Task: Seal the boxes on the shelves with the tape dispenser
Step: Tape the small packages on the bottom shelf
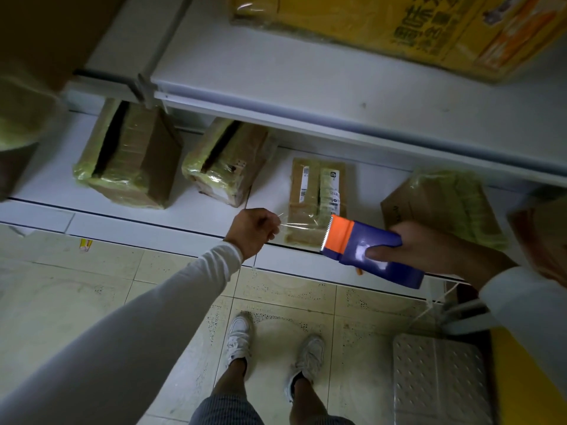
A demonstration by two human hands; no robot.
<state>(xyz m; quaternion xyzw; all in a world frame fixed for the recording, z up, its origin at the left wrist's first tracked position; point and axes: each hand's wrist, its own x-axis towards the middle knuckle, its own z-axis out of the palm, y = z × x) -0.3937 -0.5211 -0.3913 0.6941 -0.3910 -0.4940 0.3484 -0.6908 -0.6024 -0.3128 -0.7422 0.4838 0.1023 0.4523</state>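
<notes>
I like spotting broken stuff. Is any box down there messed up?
Yes. The two left boxes on the bottom shelf show dark gaps along their tops, flaps not closed. The rightmost box sits crooked.

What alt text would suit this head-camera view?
A person's right hand holds a blue tape dispenser while the left hand pinches clear tape stretched from it, above a small labelled box on the low shelf.

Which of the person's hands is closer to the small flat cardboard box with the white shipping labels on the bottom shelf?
Right. The right hand, gripping the purple tape dispenser, is beside the small flat cardboard box; the left hand pinches the clear tape farther left.
</notes>
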